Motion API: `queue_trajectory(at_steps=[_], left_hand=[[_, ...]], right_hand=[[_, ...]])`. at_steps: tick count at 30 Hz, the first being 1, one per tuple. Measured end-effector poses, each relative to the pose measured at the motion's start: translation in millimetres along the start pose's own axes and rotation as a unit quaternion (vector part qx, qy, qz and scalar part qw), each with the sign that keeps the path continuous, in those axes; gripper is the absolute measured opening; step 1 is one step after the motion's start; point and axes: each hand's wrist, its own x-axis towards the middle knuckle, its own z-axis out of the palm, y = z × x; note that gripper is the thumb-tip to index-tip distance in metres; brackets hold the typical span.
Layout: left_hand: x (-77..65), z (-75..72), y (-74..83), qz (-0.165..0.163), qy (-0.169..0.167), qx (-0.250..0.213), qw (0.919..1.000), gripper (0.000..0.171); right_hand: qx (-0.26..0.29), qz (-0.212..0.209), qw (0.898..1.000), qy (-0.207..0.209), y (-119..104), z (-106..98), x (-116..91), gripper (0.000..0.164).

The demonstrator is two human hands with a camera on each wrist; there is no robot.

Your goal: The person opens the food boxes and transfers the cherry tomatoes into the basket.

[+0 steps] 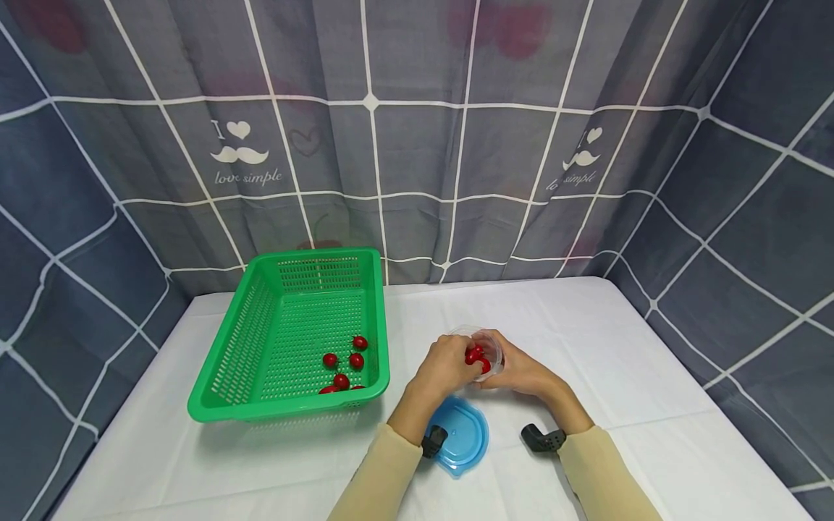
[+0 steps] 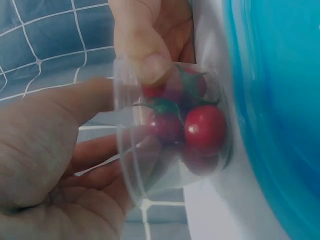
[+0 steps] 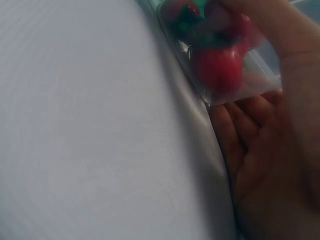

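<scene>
My right hand (image 1: 515,367) grips a small clear plastic cup (image 1: 498,354) from its right side, with the thumb on its wall. The cup is tipped, its mouth towards my left hand (image 1: 446,367). Inside are several cherry tomatoes (image 2: 206,127) with green stems. My left hand is at the cup's mouth, its thumb and fingers about the rim beside the tomatoes. Whether those fingers pinch one cannot be made out. The right wrist view shows tomatoes (image 3: 219,72) through the cup wall, above the right palm. A blue lid (image 1: 468,434) lies under my left wrist.
A green perforated basket (image 1: 287,318) stands to the left on the white-covered table (image 1: 554,311). Several cherry tomatoes (image 1: 356,361) lie at its near right corner. A grey checked curtain (image 1: 417,159) hangs behind the table and along both sides.
</scene>
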Motion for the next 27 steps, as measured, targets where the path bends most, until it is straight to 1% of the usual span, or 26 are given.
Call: queue_trajectory(at_steps=[3, 6, 9, 13, 17, 21, 27], left_hand=[[1.6, 1.1, -2.1, 0.005, 0.006, 0.0, 1.0, 0.03], [2.0, 2.0, -3.0, 0.018, 0.016, 0.006, 0.9997, 0.029], [2.5, 2.9, -3.0, 0.034, 0.028, 0.008, 0.999, 0.031], [4.0, 3.7, -2.5, 0.049, 0.032, 0.005, 0.9983, 0.031], [4.1, 2.9, -3.0, 0.044, 0.023, -0.007, 0.9987, 0.025], [3.1, 2.2, -4.4, 0.033, 0.016, -0.02, 0.9991, 0.023], [2.3, 2.3, -5.1, 0.038, 0.025, -0.015, 0.9989, 0.023]], right_hand=[[0.003, 0.008, 1.0, 0.001, -0.8, 0.3, -0.4, 0.088], [0.0, 0.011, 1.0, 0.002, -1.0, 0.5, -0.7, 0.089], [-0.008, 0.016, 1.0, 0.003, -0.7, 0.4, -0.5, 0.09], [-0.009, 0.017, 1.0, 0.001, -0.5, -0.1, -0.2, 0.091], [-0.005, 0.016, 1.0, 0.0, -0.5, -0.3, 0.2, 0.091], [-0.004, 0.014, 1.0, -0.001, -0.3, 0.1, 0.3, 0.09], [-0.003, 0.013, 1.0, 0.0, -1.6, -0.1, -0.5, 0.09]])
